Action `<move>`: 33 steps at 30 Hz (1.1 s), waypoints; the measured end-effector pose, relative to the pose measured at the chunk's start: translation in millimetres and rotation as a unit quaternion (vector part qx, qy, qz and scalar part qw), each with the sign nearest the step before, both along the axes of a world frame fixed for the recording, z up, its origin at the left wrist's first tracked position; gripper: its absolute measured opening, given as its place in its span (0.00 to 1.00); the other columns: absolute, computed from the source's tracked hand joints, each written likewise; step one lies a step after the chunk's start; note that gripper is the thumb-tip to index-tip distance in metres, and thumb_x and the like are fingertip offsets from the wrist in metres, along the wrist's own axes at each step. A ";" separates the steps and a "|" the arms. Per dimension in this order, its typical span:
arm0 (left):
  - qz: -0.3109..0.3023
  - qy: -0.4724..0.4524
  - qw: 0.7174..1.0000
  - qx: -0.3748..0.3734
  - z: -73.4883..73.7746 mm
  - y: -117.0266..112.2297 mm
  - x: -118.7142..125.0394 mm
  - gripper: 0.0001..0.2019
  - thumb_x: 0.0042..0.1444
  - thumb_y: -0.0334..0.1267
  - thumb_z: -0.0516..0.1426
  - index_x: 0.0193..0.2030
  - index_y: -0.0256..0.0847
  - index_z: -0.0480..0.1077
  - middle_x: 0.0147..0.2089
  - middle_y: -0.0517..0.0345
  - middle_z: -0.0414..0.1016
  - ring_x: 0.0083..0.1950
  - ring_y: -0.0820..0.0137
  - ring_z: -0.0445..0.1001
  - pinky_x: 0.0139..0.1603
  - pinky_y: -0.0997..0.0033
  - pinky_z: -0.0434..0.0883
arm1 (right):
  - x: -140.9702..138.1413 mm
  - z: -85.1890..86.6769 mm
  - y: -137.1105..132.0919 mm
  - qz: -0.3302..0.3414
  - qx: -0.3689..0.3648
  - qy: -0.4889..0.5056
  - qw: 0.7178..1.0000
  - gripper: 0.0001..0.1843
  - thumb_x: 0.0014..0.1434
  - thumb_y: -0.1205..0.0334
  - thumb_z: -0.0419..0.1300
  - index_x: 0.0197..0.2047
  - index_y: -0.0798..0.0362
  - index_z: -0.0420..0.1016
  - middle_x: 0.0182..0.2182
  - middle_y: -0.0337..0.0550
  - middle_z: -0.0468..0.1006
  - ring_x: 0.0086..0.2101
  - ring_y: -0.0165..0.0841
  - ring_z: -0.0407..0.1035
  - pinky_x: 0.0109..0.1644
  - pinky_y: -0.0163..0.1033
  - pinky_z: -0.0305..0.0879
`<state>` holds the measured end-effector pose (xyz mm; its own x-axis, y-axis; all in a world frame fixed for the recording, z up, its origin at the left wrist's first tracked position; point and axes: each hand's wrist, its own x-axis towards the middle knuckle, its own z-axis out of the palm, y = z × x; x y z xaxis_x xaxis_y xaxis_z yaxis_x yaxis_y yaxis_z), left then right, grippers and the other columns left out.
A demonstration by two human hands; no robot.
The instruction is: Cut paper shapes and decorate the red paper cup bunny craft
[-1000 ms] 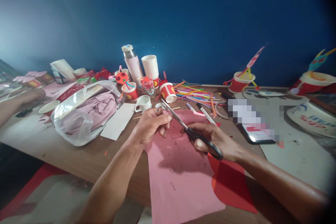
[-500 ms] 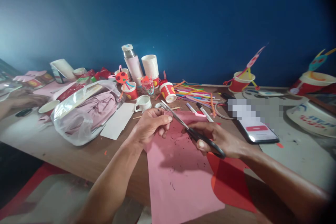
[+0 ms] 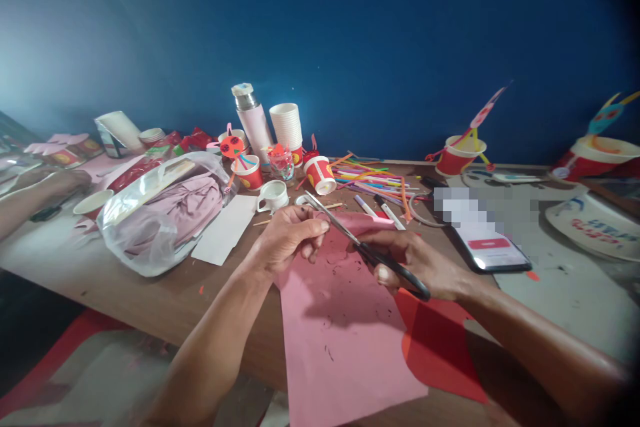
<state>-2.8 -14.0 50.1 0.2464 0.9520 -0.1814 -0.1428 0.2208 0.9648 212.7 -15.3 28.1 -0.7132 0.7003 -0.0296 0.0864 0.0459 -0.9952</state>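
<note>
My right hand [image 3: 417, 263] grips black-handled scissors [image 3: 360, 243], blades pointing up-left and closed or nearly so. My left hand [image 3: 290, 237] is pinched at the blade tips, holding something small and dark that I cannot make out. Both hands hover over a pink paper sheet [image 3: 340, 340] lying on the wooden table [image 3: 165, 297]. Tiny dark clippings speckle the pink sheet. A red sheet [image 3: 435, 347] lies partly under it on the right.
A plastic bag of cloth [image 3: 165, 213] lies left, beside white paper [image 3: 225, 230]. Behind are a flask [image 3: 253, 120], stacked cups [image 3: 287, 125], red paper cups, coloured straws [image 3: 373, 180] and pens. A phone [image 3: 493, 250] lies right. Another person's arm [image 3: 30, 190] rests far left.
My hands and the scissors have barely shifted. The other person's arm at far left moved slightly.
</note>
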 end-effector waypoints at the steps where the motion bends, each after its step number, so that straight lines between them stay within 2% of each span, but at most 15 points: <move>1: 0.000 0.000 1.000 0.000 0.1 0.1 0.0 0.09 0.40 0.35 0.61 0.19 0.35 0.65 0.15 0.67 0.67 0.10 0.83 0.57 0.12 0.80 0.62 | 0.1 -0.5 0.2 -0.002 0.004 0.000 1.000 0.25 0.51 0.49 0.63 0.47 0.58 0.71 0.25 0.36 0.65 0.22 0.22 0.57 0.22 0.29 0.55; 18: -0.004 0.012 1.000 -0.001 -0.2 0.8 -1.3 0.07 0.40 0.35 0.61 0.22 0.35 0.65 0.15 0.67 0.67 0.10 0.83 0.57 0.12 0.80 0.62 | 1.4 -0.4 1.1 -0.001 0.021 -0.003 1.000 0.25 0.51 0.50 0.63 0.47 0.58 0.72 0.23 0.36 0.65 0.21 0.23 0.57 0.21 0.29 0.55; 33: -0.031 0.019 0.999 -0.016 1.0 2.0 -5.2 0.08 0.41 0.34 0.60 0.20 0.36 0.65 0.14 0.67 0.66 0.10 0.83 0.56 0.13 0.79 0.62 | 4.0 -1.3 2.7 -0.001 0.014 -0.017 1.000 0.26 0.48 0.51 0.65 0.48 0.58 0.73 0.24 0.36 0.65 0.22 0.23 0.56 0.22 0.30 0.53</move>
<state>-8.1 -11.9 51.1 0.2976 0.9287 -0.2211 -0.0922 0.2585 0.9616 216.7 -12.6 26.7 -0.7108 0.7026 -0.0344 0.1205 0.0734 -0.9900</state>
